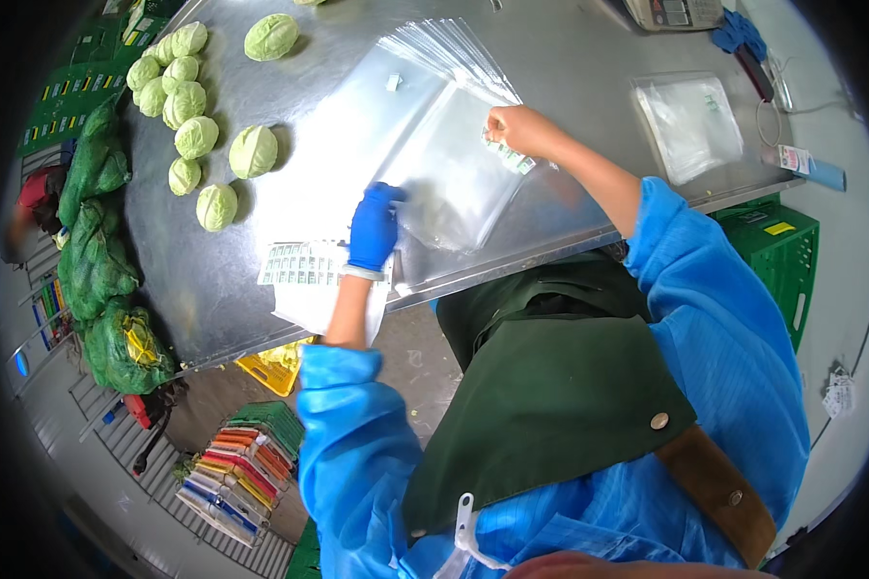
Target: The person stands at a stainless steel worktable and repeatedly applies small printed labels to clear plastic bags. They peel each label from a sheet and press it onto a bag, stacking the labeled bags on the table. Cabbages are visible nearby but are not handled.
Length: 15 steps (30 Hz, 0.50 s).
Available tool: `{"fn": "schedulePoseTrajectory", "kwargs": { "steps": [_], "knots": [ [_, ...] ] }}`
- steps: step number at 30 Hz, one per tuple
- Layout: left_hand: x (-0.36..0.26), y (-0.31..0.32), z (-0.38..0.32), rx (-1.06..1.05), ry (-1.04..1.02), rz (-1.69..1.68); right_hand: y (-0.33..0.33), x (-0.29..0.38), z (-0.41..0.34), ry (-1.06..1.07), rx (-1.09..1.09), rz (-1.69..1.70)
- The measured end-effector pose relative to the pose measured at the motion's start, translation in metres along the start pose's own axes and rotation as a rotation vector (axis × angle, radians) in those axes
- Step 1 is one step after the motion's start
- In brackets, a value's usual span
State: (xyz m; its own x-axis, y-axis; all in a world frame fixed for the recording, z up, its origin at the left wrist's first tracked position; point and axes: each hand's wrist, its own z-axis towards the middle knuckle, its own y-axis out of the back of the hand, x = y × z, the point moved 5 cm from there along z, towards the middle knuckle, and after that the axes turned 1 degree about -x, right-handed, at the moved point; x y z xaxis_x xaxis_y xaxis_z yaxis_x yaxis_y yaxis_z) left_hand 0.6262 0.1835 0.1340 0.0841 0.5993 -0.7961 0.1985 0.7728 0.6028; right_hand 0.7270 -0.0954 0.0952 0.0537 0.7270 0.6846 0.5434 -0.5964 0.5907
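Observation:
My right hand (523, 132), bare, pinches a strip of green-and-white labels (510, 156) above the right side of a fanned stack of clear plastic bags (449, 170). My left hand (374, 226) wears a blue glove and is over the left edge of the stack; its fingers are blurred, and whether they grip anything is unclear. Under the left wrist lies a sheet of small green-and-white labels (300, 263), with white backing paper (308, 304) hanging past the table's edge. One label (394, 82) shows on a bag at the upper left of the fan.
Several cabbages (196, 137) stand on the left of the metal table (210, 289). Another bag stack (689, 127) lies at right. Green net sacks (98, 253) line the left edge. Green crates (775, 253) are below right. A person (40, 195) is at far left.

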Motion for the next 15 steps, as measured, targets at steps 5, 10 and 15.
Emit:
{"fn": "schedulePoseTrajectory", "kwargs": {
  "steps": [5,10,15],
  "knots": [
    [-0.011,-0.073,-0.01,0.044,-0.092,0.185,0.009,0.005,0.008,0.12,-0.141,-0.414],
    [0.059,-0.031,-0.004,0.072,0.418,-0.555,0.052,0.045,-0.022,-0.1,0.114,0.518],
    [0.041,0.032,-0.017,-0.912,0.348,-0.344,0.01,0.021,-0.003,0.029,0.058,0.087]
  ]
}}
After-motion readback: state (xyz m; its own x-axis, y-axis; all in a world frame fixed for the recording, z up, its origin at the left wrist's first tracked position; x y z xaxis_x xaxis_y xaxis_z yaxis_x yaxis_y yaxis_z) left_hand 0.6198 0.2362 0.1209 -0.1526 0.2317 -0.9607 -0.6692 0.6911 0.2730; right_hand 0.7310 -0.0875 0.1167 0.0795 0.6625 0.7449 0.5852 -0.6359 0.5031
